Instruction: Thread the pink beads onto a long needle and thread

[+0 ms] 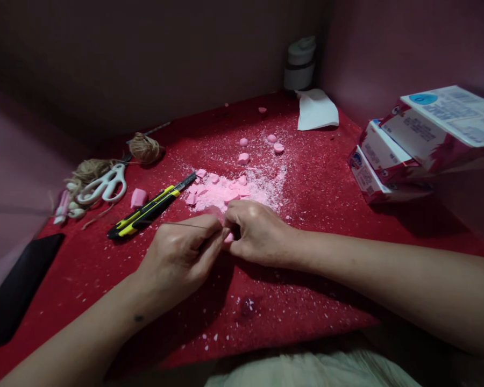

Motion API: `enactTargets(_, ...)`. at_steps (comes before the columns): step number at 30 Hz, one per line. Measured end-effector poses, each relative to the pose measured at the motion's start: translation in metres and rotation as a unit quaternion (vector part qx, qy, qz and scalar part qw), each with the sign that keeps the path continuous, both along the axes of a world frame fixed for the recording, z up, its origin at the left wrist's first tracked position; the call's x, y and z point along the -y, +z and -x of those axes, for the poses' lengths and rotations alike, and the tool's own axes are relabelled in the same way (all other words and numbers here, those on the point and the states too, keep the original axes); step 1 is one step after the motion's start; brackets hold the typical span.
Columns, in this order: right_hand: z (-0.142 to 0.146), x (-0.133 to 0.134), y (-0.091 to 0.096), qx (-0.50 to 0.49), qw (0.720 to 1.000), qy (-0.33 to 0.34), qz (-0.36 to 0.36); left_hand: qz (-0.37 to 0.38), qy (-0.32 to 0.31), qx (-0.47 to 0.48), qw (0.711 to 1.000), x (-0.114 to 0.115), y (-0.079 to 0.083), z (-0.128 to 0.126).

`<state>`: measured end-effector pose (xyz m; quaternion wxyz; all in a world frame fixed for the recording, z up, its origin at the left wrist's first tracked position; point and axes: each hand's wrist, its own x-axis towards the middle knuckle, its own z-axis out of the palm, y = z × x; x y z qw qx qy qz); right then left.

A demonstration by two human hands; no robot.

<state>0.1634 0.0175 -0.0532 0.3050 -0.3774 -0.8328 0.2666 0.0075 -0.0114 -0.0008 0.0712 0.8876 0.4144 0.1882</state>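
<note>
Pale cloth [314,371] lies nearest, and beyond it, above the red table [326,215], the right hand [262,234] pinches a pink piece [229,237] beside the left hand [181,252], which grips what looks like a thin rod [181,223], crumbs [210,196] suggesting much cutting done, this piece seemingly unfinished.

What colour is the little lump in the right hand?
Pink. The lump in the right hand shows in the head view, partly covered.
</note>
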Motion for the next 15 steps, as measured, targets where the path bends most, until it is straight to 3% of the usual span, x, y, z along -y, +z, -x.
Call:
enactTargets(4, -0.0001, 0.0005, 0.0009, 0.010, 1.000, 0.001, 0.008, -0.049, 0.018, -0.006, 0.999, -0.0043, -0.0025, 0.0017)
enactTargets(10, -0.0005, 0.0006, 0.0009, 0.007, 1.000, -0.002, 0.006, -0.024, 0.008, -0.011, 1.000, -0.0036, -0.0008, 0.0022)
enactTargets(15, 0.0008, -0.0002, -0.0001, 0.000, 1.000, -0.004, 0.003, -0.049, 0.035, -0.013, 0.998, -0.0049, -0.0010, 0.0031)
